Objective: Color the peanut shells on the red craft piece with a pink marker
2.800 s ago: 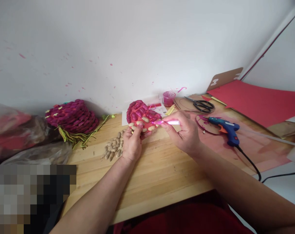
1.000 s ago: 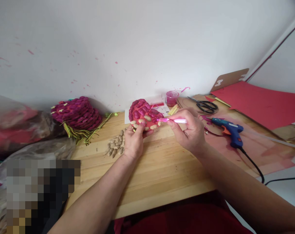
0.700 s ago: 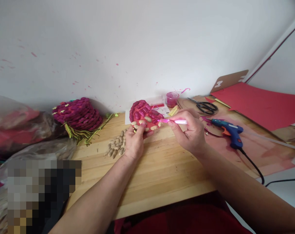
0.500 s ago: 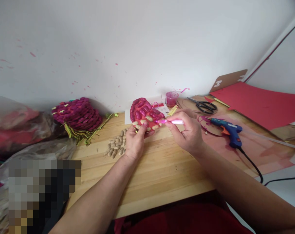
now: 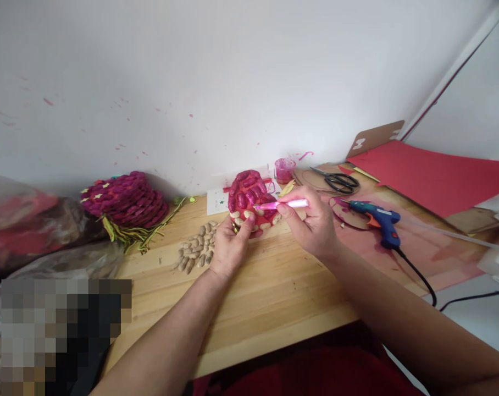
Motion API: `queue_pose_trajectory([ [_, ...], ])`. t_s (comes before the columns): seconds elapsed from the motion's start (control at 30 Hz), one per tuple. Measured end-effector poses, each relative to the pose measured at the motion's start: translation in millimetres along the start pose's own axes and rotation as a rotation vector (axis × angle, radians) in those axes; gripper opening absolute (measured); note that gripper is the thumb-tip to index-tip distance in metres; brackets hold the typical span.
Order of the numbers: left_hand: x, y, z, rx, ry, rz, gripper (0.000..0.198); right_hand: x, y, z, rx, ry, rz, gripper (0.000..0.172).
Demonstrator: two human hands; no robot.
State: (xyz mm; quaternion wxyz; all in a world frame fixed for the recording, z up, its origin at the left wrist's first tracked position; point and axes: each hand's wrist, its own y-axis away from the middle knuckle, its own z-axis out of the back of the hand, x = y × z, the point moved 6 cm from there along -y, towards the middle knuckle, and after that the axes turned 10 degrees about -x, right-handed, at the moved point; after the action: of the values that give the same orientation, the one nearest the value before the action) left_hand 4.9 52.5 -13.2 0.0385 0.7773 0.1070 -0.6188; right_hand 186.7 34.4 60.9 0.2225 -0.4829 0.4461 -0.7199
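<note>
My left hand [image 5: 231, 242] grips the lower edge of a red disc covered with peanuts [image 5: 249, 193], thumb on its face. Its upper peanuts are painted magenta, while those along the lower edge are plain tan. Between the fingers of my right hand [image 5: 311, 223] is a paintbrush [image 5: 288, 204] with a white handle and a pink front part. Its tip meets the disc near the middle, at the border between painted and plain peanuts. Loose peanuts [image 5: 197, 250] lie on the table left of my left hand.
Behind the disc stands a cup of pink paint [image 5: 284, 170]. To the right lie black scissors [image 5: 342, 182], a blue glue gun [image 5: 381, 220] with its cord and red card sheets [image 5: 434, 176]. At left are a stack of magenta peanut discs [image 5: 128, 201] and plastic bags [image 5: 35, 236].
The brush tip has moved left and slightly up, onto a plain peanut near the disc's middle. The disc is turned and tilted somewhat differently. The whole view has shifted a little.
</note>
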Motion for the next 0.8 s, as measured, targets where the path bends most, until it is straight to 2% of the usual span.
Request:
queue_pose_trajectory([
  [0.3, 2.4, -0.1, 0.8, 0.017, 0.003, -0.013, 0.049, 2.4, 0.1, 0.1, 0.005, 0.029, 0.008, 0.004],
  [0.63, 6.5, 0.5, -1.7, 0.041, 0.101, 0.066, 0.049, 7.1, -0.7, -0.6, 0.017, 0.050, 0.069, 0.004],
  [0.8, 3.9, -0.7, 0.2, -0.017, 0.095, 0.054, 0.051, 6.0, -0.7, 2.5, 0.016, 0.068, 0.055, 0.005],
])
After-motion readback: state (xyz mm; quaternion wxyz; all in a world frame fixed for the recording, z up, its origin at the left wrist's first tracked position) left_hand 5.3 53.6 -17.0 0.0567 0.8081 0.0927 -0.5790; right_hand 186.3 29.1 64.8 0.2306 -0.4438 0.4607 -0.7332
